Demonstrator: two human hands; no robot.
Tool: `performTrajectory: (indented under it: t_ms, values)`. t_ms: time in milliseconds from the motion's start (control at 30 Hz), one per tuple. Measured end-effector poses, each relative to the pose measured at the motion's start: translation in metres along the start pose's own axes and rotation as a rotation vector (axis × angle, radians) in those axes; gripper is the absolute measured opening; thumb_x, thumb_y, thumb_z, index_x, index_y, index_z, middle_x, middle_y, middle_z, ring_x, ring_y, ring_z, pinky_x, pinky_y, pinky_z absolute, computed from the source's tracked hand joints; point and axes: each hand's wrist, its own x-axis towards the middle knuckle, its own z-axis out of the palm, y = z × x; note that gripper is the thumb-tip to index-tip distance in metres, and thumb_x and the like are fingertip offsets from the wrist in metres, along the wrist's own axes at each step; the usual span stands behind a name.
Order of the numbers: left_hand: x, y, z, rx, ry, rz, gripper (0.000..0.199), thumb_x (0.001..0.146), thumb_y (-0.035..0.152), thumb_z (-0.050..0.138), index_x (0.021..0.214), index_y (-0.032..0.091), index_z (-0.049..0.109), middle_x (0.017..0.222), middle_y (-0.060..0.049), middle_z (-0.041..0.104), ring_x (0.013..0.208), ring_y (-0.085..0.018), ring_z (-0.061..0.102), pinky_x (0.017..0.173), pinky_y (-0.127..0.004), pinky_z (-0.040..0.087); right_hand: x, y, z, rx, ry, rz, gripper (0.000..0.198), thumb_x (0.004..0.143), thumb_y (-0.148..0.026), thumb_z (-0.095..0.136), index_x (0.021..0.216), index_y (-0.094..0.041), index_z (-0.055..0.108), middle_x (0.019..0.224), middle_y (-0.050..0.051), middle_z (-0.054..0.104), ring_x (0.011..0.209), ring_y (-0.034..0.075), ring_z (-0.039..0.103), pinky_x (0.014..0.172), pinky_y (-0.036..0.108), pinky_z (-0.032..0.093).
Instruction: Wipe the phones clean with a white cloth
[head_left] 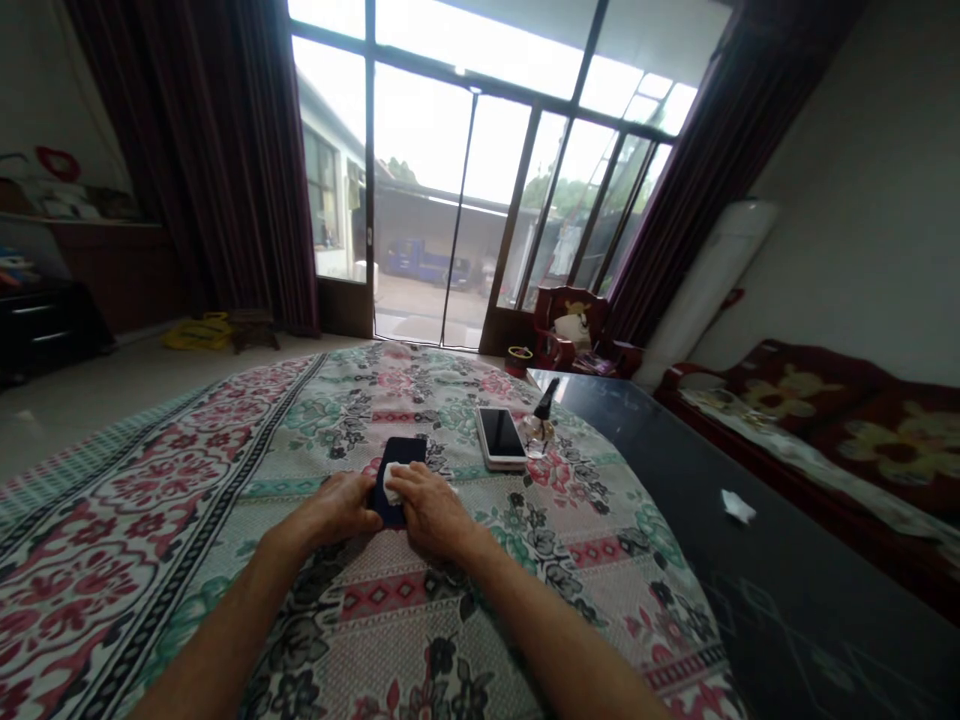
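A dark blue phone (405,449) lies flat on the flowered tablecloth in front of me. My left hand (342,508) grips its left edge, with the thumb along the near end. With closed fingers my right hand (435,508) presses a folded white tissue (392,482) on the phone's face; part of the tissue is hidden under the fingers. Just to the right lies a white-framed phone (501,438) with a dark screen. Touching or very near its right side stands a small clear bottle (538,436) with a black pump top.
The round table's patterned cloth (420,620) spreads under both arms. At right is a lower black table (675,470) with a crumpled white tissue (738,506) on it. Beyond stand a red wooden sofa (795,390), a chair (570,310) and glass doors (427,220).
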Motion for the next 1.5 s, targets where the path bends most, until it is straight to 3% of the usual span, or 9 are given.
performTrajectory:
  t_ms: [333, 533, 667, 900, 1100, 1233, 1500]
  values:
    - [-0.002, 0.000, -0.004, -0.038, -0.016, -0.002, 0.025, 0.065, 0.029, 0.057, 0.084, 0.020, 0.069, 0.068, -0.001, 0.063, 0.065, -0.018, 0.055, 0.055, -0.025, 0.032, 0.051, 0.029, -0.001, -0.016, -0.017, 0.079, 0.040, 0.084, -0.004, 0.044, 0.109, -0.026, 0.067, 0.122, 0.002, 0.063, 0.114, 0.020, 0.051, 0.099, 0.034, 0.038]
    - [-0.002, -0.002, -0.004, -0.062, -0.031, 0.000, 0.029, 0.065, 0.027, 0.058, 0.090, 0.018, 0.069, 0.070, 0.000, 0.063, 0.063, -0.016, 0.053, 0.055, -0.023, 0.031, 0.081, 0.036, -0.003, -0.212, -0.084, 0.128, 0.036, 0.085, -0.005, 0.040, 0.104, -0.021, 0.066, 0.117, 0.005, 0.065, 0.114, 0.022, 0.049, 0.097, 0.033, 0.038]
    - [-0.002, -0.003, -0.002, -0.080, -0.018, -0.012, 0.027, 0.065, 0.028, 0.059, 0.087, 0.017, 0.069, 0.070, 0.000, 0.065, 0.065, -0.016, 0.055, 0.055, -0.023, 0.032, 0.070, 0.026, 0.002, -0.266, -0.079, 0.096, 0.037, 0.087, -0.008, 0.040, 0.111, -0.022, 0.064, 0.127, 0.005, 0.060, 0.120, 0.024, 0.045, 0.096, 0.036, 0.039]
    - [-0.002, -0.004, -0.002, -0.016, 0.041, -0.020, 0.030, 0.064, 0.032, 0.062, 0.089, 0.018, 0.073, 0.074, 0.000, 0.069, 0.068, -0.017, 0.057, 0.057, -0.024, 0.035, 0.012, -0.007, -0.002, -0.144, -0.102, 0.002, 0.050, 0.085, -0.008, 0.042, 0.131, -0.025, 0.054, 0.142, 0.003, 0.050, 0.132, 0.023, 0.038, 0.106, 0.040, 0.034]
    - [0.001, -0.011, 0.005, -0.040, 0.032, 0.004, 0.031, 0.067, 0.034, 0.060, 0.089, 0.018, 0.074, 0.073, -0.002, 0.070, 0.068, -0.018, 0.060, 0.055, -0.024, 0.034, -0.016, -0.020, -0.007, -0.069, -0.128, -0.051, 0.048, 0.084, -0.007, 0.043, 0.127, -0.022, 0.058, 0.142, 0.004, 0.052, 0.133, 0.022, 0.040, 0.109, 0.039, 0.035]
    - [0.000, -0.009, 0.003, -0.014, 0.043, 0.008, 0.031, 0.066, 0.032, 0.059, 0.090, 0.018, 0.074, 0.075, -0.002, 0.071, 0.068, -0.018, 0.059, 0.057, -0.025, 0.035, -0.002, -0.008, -0.005, -0.087, -0.113, -0.046, 0.048, 0.085, -0.007, 0.044, 0.127, -0.023, 0.058, 0.142, 0.003, 0.052, 0.131, 0.022, 0.041, 0.108, 0.039, 0.035]
    - [0.000, -0.010, 0.003, -0.099, 0.020, 0.032, 0.030, 0.066, 0.033, 0.058, 0.086, 0.016, 0.073, 0.075, -0.002, 0.070, 0.069, -0.018, 0.059, 0.057, -0.025, 0.035, 0.057, 0.024, -0.004, -0.181, -0.130, 0.047, 0.044, 0.086, -0.005, 0.040, 0.118, -0.025, 0.063, 0.131, 0.003, 0.059, 0.121, 0.020, 0.048, 0.100, 0.033, 0.038]
